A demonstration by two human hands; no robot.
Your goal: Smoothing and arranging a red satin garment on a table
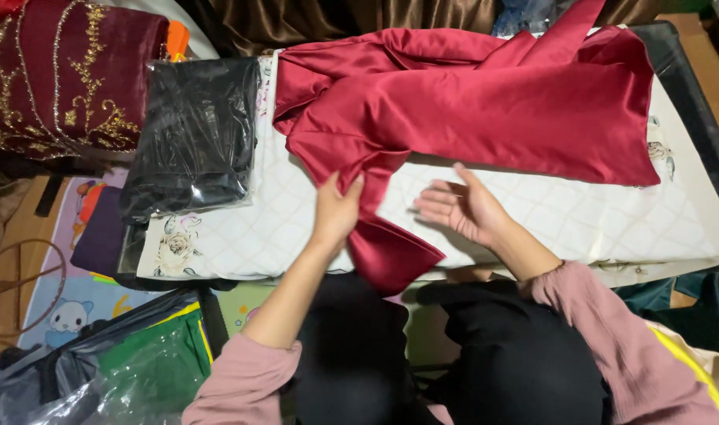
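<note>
Left hand (pixel 336 211) pinches the red satin cloth (pixel 485 110); right hand (pixel 458 208) hovers open beside it (slippery cloth, probably) and may slide askew.

Dusty pink long sleeves (pixel 627 346), gathered cuffs, black lap garment (pixel 517 362)

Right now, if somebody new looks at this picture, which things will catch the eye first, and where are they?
First comes the shiny dark red satin cloth, spread over the white quilted pad in the middle. The left hand pinches its hanging corner, while the right hand hovers open beside it. At upper left lie a black bundle in clear plastic and a maroon fabric with gold embroidery.
</note>
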